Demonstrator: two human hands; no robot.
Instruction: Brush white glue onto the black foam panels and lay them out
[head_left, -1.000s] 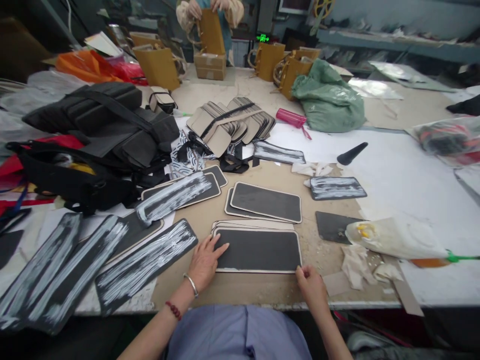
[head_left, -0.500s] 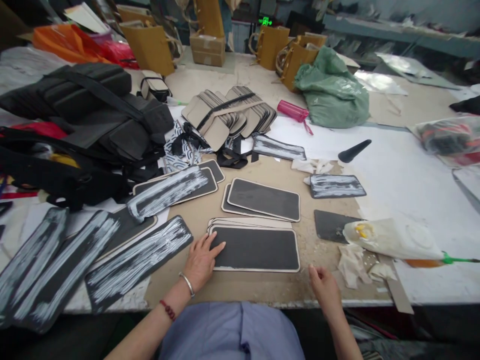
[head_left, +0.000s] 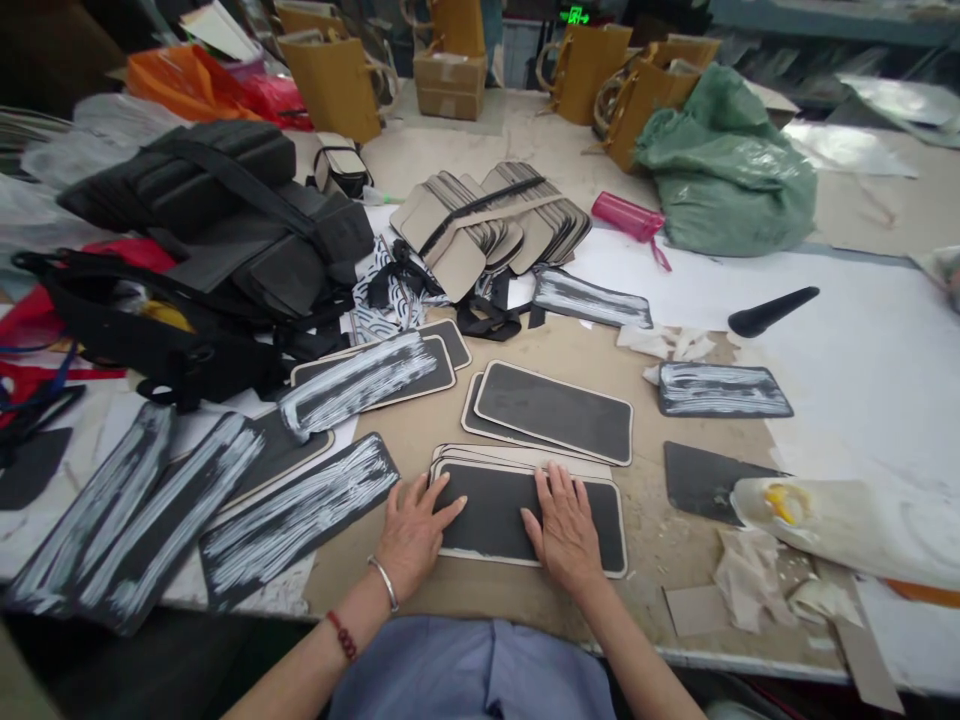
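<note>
Workshop table (head_left: 840,330), cluttered, partly covered in white sheeting and brown board. Landmark: the black panel with a pale border (head_left: 495,515) lying flat near the table's near edge, topmost of a small stack.

Left hand (head_left: 412,535): open, palm down, fingers spread, resting on the left end of the black panel, thumb pointing along its face. It grips nothing.

Right hand (head_left: 566,525): open, flat, palm down on the panel's middle-right portion, fingers pointing away from the person. It grips nothing.

Key relation: the panel's long axis runs left to right across the person's front. Both hands lie directly on it, one toward each end; neither is the nearer.

Around the landmark: a second pair of black panels (head_left: 555,410) just beyond it, apart. Glue-streaked black strips (head_left: 300,515) just to its left. A white tube-like bag (head_left: 840,525) to its right. Black bags (head_left: 202,260) well beyond and left. A fanned stack of tan pieces (head_left: 487,225) well beyond.
</note>
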